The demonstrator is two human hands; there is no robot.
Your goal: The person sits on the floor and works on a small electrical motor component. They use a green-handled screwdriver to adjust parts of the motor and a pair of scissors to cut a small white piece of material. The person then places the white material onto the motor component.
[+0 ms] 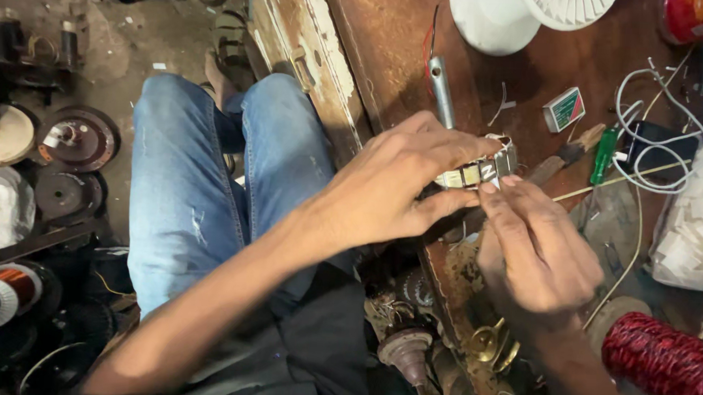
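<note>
The left hand [391,187] pinches a small metal stator core [486,165] between thumb and fingers, at its three o'clock. The right hand [535,249] touches its lower edge with fingertips, from five o'clock.

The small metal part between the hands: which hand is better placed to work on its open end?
Probably the right hand: its fingertips touch the metal part at its exposed end, while the left hand wraps around it, steadying it.

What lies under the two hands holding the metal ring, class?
Under the left hand, right hand and ring lies a brown wooden bench; the hands cover the bench directly below.
</note>
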